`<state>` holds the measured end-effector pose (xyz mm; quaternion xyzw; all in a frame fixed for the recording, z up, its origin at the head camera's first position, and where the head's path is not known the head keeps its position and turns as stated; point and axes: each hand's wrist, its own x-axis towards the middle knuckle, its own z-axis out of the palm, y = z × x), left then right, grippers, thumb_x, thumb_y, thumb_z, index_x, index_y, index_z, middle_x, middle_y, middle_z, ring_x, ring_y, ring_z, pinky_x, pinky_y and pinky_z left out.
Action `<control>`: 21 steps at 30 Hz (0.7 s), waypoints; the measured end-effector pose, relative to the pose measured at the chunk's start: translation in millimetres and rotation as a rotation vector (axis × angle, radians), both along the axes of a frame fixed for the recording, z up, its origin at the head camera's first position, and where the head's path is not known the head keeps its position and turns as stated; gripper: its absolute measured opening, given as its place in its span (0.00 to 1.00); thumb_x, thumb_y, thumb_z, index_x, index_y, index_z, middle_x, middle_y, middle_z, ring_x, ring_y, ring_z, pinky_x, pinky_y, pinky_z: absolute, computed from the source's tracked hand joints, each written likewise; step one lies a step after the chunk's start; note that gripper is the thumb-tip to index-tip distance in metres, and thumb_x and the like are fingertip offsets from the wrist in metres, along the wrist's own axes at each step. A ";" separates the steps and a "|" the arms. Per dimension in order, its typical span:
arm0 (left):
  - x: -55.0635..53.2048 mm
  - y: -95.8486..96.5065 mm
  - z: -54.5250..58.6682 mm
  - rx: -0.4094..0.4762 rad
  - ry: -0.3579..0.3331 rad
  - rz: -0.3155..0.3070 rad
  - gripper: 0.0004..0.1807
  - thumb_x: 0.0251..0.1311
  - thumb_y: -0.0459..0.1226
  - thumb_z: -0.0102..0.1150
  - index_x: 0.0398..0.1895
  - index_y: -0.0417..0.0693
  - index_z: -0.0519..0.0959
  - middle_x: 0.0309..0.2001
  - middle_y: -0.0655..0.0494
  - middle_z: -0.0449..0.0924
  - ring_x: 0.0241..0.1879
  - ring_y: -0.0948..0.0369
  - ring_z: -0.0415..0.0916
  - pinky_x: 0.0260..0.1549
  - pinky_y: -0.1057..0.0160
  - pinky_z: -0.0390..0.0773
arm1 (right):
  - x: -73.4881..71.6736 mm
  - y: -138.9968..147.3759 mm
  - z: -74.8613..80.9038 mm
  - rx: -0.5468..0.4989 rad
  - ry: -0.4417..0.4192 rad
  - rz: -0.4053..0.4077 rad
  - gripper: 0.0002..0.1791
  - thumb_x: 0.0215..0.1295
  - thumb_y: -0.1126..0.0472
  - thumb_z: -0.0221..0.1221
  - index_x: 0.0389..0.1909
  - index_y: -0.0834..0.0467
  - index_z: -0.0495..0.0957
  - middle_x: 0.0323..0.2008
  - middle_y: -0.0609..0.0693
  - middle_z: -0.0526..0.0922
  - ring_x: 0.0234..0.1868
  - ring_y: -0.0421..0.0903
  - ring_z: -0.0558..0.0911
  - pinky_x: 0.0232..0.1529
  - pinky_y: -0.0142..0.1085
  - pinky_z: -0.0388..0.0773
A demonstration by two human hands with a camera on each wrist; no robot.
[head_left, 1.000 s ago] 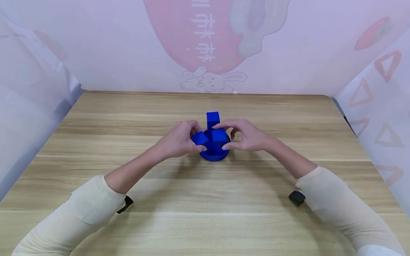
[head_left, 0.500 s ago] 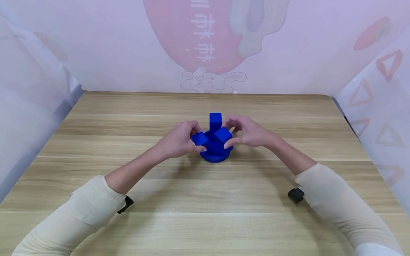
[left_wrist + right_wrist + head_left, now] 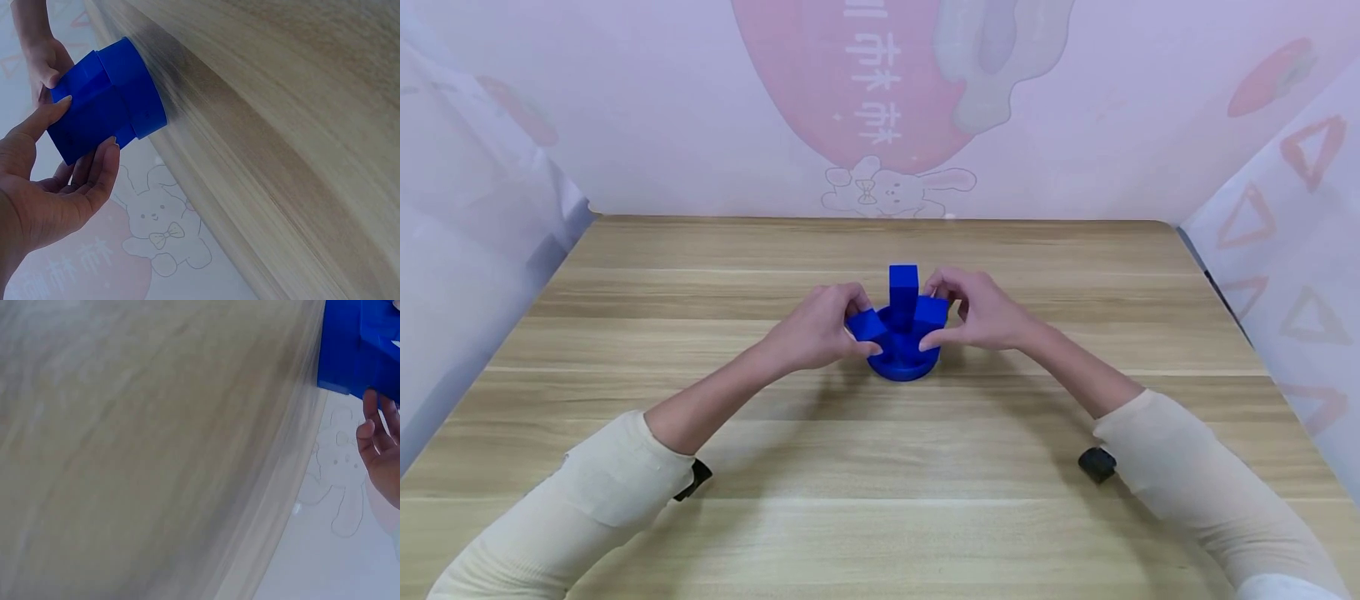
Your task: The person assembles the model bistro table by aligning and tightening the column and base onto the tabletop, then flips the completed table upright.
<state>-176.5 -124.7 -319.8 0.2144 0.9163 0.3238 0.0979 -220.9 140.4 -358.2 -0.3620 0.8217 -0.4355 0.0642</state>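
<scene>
A round blue base (image 3: 902,371) stands mid-table, with several square-topped blue blocks rising from it. My left hand (image 3: 820,329) grips the tilted left block (image 3: 867,325), thumb in front and fingers behind. The left wrist view shows that hand's thumb and fingertips on the sides of a blue block (image 3: 87,119) joined to the base (image 3: 134,87). My right hand (image 3: 981,310) holds the right block (image 3: 932,310) between thumb and fingers. The tall back block (image 3: 904,287) stands untouched between both hands. In the right wrist view, the blue object (image 3: 340,350) is cut off by the frame's corner.
The wood-grain table (image 3: 880,517) reaches back to a pale printed backdrop (image 3: 700,125) with a rabbit drawing. White sheets hang at both sides. A black device (image 3: 1097,464) sits under the right forearm, another black device (image 3: 694,479) under the left.
The right block has shifted rightward and turned. My right fingers have come off its top to its rear side. The back block moved slightly right; my left hand stayed put.
</scene>
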 end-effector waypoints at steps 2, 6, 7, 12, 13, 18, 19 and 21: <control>-0.3 0.2 0.0 -0.004 0.000 0.002 0.21 0.53 0.37 0.81 0.43 0.36 0.79 0.39 0.45 0.85 0.37 0.54 0.79 0.40 0.60 0.81 | -0.5 4.9 1.6 -0.010 -0.023 0.042 0.29 0.53 0.62 0.79 0.54 0.64 0.79 0.41 0.54 0.86 0.37 0.59 0.80 0.27 0.35 0.71; -0.7 0.9 0.2 -0.008 -0.001 0.002 0.21 0.53 0.37 0.80 0.42 0.35 0.79 0.39 0.45 0.85 0.37 0.55 0.80 0.39 0.60 0.82 | -1.7 14.4 5.0 -0.023 -0.077 0.125 0.31 0.60 0.68 0.72 0.65 0.65 0.76 0.58 0.59 0.83 0.46 0.54 0.81 0.32 0.36 0.76; -0.9 1.2 0.2 -0.009 -0.001 0.001 0.21 0.53 0.37 0.80 0.42 0.35 0.79 0.39 0.45 0.85 0.37 0.55 0.80 0.40 0.60 0.82 | -1.9 16.3 6.0 -0.019 -0.087 0.143 0.31 0.62 0.70 0.70 0.67 0.66 0.75 0.62 0.59 0.81 0.48 0.53 0.81 0.34 0.37 0.78; -0.8 2.4 0.4 -0.016 -0.005 0.007 0.22 0.52 0.37 0.81 0.43 0.36 0.79 0.39 0.46 0.85 0.37 0.55 0.79 0.40 0.60 0.81 | -4.8 21.3 6.9 0.010 -0.113 0.177 0.30 0.66 0.70 0.66 0.69 0.65 0.74 0.66 0.60 0.78 0.53 0.53 0.82 0.40 0.39 0.80; -0.8 2.5 0.3 -0.016 -0.004 0.008 0.22 0.52 0.37 0.81 0.43 0.36 0.79 0.39 0.46 0.85 0.37 0.55 0.79 0.40 0.60 0.81 | -5.2 21.3 6.9 0.008 -0.110 0.171 0.29 0.65 0.70 0.67 0.68 0.66 0.75 0.65 0.61 0.79 0.52 0.53 0.82 0.40 0.38 0.80; -1.3 3.1 -0.5 -0.014 0.000 0.006 0.21 0.52 0.38 0.81 0.42 0.36 0.79 0.38 0.46 0.85 0.36 0.55 0.79 0.38 0.61 0.80 | -5.1 19.6 5.2 -0.042 -0.082 0.090 0.21 0.54 0.73 0.75 0.49 0.68 0.81 0.45 0.58 0.86 0.38 0.53 0.80 0.29 0.32 0.71; -1.5 3.1 -0.6 -0.013 0.000 0.006 0.21 0.52 0.38 0.81 0.42 0.36 0.79 0.38 0.46 0.85 0.36 0.55 0.79 0.38 0.61 0.80 | -4.5 19.1 4.9 -0.053 -0.076 0.076 0.21 0.52 0.73 0.77 0.45 0.67 0.80 0.42 0.57 0.85 0.36 0.54 0.79 0.28 0.32 0.69; -1.9 3.2 -0.7 -0.006 -0.003 0.003 0.21 0.52 0.37 0.81 0.42 0.36 0.79 0.38 0.46 0.85 0.36 0.55 0.79 0.38 0.61 0.80 | -2.0 17.8 4.9 -0.059 -0.059 0.054 0.21 0.48 0.73 0.79 0.38 0.64 0.78 0.38 0.55 0.83 0.33 0.54 0.77 0.26 0.32 0.66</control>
